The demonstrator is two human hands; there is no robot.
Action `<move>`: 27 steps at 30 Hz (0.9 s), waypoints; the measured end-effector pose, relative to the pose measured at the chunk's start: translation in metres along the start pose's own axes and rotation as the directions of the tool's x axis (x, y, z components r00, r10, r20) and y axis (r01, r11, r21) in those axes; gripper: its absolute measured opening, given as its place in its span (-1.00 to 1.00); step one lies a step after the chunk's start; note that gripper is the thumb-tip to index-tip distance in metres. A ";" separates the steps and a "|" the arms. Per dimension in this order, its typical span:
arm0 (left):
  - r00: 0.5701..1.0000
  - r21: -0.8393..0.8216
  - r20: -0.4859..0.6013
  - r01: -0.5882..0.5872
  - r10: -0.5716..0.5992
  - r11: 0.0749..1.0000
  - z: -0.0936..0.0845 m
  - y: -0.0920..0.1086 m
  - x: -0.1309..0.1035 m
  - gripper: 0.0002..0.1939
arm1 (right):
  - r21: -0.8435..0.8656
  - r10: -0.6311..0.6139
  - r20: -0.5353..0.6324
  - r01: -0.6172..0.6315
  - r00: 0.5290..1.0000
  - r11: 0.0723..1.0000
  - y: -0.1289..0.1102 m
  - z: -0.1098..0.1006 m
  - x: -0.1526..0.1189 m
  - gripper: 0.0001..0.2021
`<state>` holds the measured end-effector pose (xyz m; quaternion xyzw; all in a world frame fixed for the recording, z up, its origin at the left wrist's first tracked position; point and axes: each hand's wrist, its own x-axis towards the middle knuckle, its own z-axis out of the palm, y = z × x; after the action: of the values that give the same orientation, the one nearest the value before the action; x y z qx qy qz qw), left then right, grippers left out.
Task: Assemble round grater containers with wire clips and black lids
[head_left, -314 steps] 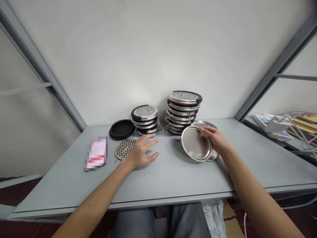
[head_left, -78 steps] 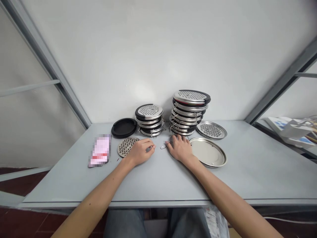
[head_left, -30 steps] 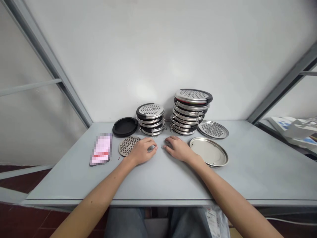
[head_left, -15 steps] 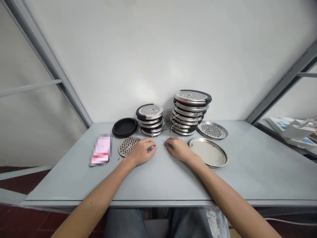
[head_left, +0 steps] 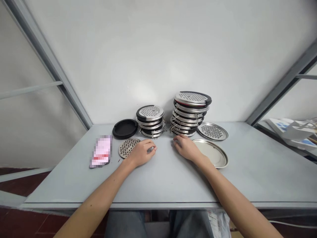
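My left hand [head_left: 143,152] rests on the table, its fingers curled in and the tips against the thumb; what they hold, if anything, is hidden. Partly behind it lies a round perforated metal grater plate [head_left: 126,147]. My right hand [head_left: 186,147] is also curled, with its fingertips low in front of the tall stack [head_left: 190,112] of metal and black discs with wire clips; its grip is too small to make out. Beside its wrist is a shallow round metal tray [head_left: 213,153], partly covered by the arm. A shorter stack [head_left: 151,120] of similar discs stands behind my left hand.
A black round lid [head_left: 125,129] lies at the back left, with a blurred-out phone-like object [head_left: 101,150] in front of it. Another perforated metal disc [head_left: 213,131] lies right of the tall stack. Metal frame posts [head_left: 74,102] and a wall bound the grey table [head_left: 163,188].
My right hand has moved a little to the right and back, toward the tall stack, and its forearm covers more of the tray. My left hand stays in place.
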<state>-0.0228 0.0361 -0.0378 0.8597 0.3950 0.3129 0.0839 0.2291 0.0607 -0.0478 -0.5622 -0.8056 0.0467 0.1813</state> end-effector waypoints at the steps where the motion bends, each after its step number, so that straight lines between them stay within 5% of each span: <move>1: 1.000 -0.002 -0.002 0.000 0.000 1.000 0.000 0.000 0.000 -0.83 | 0.001 0.012 -0.027 -0.012 1.000 1.000 0.004 0.001 -0.002 -0.71; 22: 1.000 -0.010 -0.025 -0.007 0.006 1.000 -0.002 0.001 -0.001 -0.83 | 0.008 -0.048 -0.056 0.049 0.997 0.999 0.066 -0.013 -0.021 -0.68; 27: 0.999 -0.004 -0.005 -0.046 0.046 0.999 0.000 0.005 -0.002 -0.82 | 0.051 -0.046 -0.243 0.060 0.969 0.997 0.045 -0.014 -0.020 -0.75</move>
<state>-0.0205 0.0316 -0.0363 0.8676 0.3745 0.3178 0.0773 0.2802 0.0566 -0.0526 -0.5364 -0.7907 -0.0037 0.2951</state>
